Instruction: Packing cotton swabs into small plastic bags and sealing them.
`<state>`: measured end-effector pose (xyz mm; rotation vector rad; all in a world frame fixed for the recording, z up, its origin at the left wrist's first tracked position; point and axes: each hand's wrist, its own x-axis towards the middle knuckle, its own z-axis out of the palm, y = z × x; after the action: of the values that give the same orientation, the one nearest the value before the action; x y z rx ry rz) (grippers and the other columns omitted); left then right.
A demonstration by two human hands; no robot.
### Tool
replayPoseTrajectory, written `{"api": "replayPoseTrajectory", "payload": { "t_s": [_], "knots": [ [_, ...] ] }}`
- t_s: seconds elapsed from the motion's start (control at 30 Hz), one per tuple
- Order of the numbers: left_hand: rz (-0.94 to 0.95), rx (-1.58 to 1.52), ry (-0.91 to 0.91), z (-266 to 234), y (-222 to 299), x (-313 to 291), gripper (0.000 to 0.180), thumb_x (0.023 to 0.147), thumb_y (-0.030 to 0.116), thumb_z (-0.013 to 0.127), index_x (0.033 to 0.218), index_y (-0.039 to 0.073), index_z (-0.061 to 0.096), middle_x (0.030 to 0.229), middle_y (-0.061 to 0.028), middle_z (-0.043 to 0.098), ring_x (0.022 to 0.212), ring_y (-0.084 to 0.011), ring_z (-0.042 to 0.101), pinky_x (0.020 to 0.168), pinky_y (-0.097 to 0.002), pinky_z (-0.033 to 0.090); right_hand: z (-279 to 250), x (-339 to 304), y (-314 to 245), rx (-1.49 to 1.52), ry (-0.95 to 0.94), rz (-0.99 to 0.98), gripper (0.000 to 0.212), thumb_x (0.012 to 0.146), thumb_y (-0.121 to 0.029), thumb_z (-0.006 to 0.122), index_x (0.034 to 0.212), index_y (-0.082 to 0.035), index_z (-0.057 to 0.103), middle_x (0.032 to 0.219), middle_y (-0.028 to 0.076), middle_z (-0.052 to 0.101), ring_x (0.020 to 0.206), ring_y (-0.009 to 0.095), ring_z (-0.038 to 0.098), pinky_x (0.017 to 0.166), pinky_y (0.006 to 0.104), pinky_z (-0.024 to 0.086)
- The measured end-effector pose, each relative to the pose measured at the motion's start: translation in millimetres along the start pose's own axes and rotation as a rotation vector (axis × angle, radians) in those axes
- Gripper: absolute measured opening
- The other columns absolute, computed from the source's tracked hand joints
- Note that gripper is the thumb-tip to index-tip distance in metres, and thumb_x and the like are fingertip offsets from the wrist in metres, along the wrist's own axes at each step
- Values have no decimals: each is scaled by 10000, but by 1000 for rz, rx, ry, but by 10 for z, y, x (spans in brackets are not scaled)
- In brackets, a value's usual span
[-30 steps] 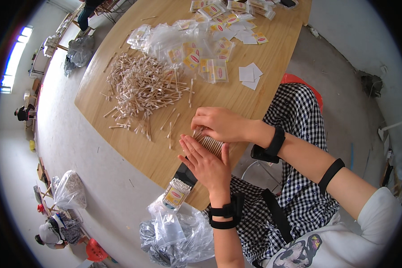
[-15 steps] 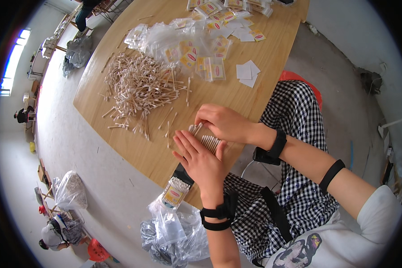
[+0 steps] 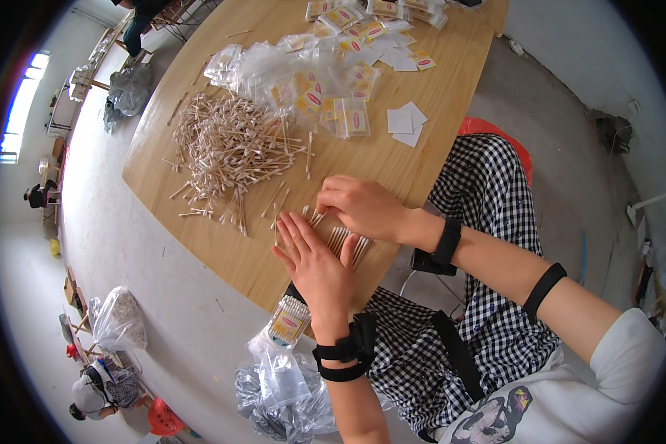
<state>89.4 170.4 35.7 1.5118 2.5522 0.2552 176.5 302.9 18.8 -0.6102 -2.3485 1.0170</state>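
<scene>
My left hand (image 3: 317, 260) lies flat with its fingers stretched out, its thumb beside a neat row of cotton swabs (image 3: 340, 240) near the table's edge. Bent over the far end of that row, my right hand (image 3: 362, 207) pinches a few cotton swabs (image 3: 316, 218) at its fingertips; their exact number is hidden. A big loose heap of cotton swabs (image 3: 233, 144) spreads to the left of my hands. Just below my left wrist, a filled pack of swabs with a yellow-and-white card (image 3: 288, 320) sits at the table's edge.
Clear plastic bags (image 3: 274, 63) and packs with yellow cards (image 3: 353, 118) lie farther back on the wooden table (image 3: 222, 244). White cards (image 3: 405, 122) rest at the right. A large plastic bag (image 3: 274, 399) hangs below the near edge. Another person (image 3: 100, 388) sits at lower left.
Both hands have shifted slightly left. My left hand has moved a little lower off the row, and the swabs beside its thumb now show as a more spread row.
</scene>
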Motion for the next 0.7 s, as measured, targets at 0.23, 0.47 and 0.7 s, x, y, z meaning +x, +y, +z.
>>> {"api": "replayPoseTrajectory", "payload": {
  "t_s": [0.23, 0.47, 0.7],
  "knots": [
    [4, 3, 6, -42, -147, 115, 926, 943, 573, 523, 1532, -53, 179, 1614, -211, 192, 1512, -337, 138, 1218, -499, 80, -37, 74, -24, -66, -94, -44, 39, 816, -89, 676, 823, -69, 644, 881, 48, 620, 898, 246, 620, 772, 361, 509],
    [81, -103, 0, -153, -129, -48, 810, 929, 477, 614, 1494, -19, 312, 1576, -209, 292, 1486, -327, 232, 1214, -501, 119, -71, 83, 15, -65, -122, -68, 29, 822, -75, 665, 841, -66, 645, 882, 52, 621, 909, 253, 618, 785, 373, 502],
    [-40, -335, 12, -193, -74, -221, 794, 922, 432, 647, 1479, -39, 333, 1518, -228, 379, 1463, -339, 285, 1210, -502, 147, -156, 45, 15, 56, -175, -23, 81, 864, -80, 621, 938, -60, 647, 939, 87, 663, 948, 286, 630, 815, 391, 506]
  ]
}}
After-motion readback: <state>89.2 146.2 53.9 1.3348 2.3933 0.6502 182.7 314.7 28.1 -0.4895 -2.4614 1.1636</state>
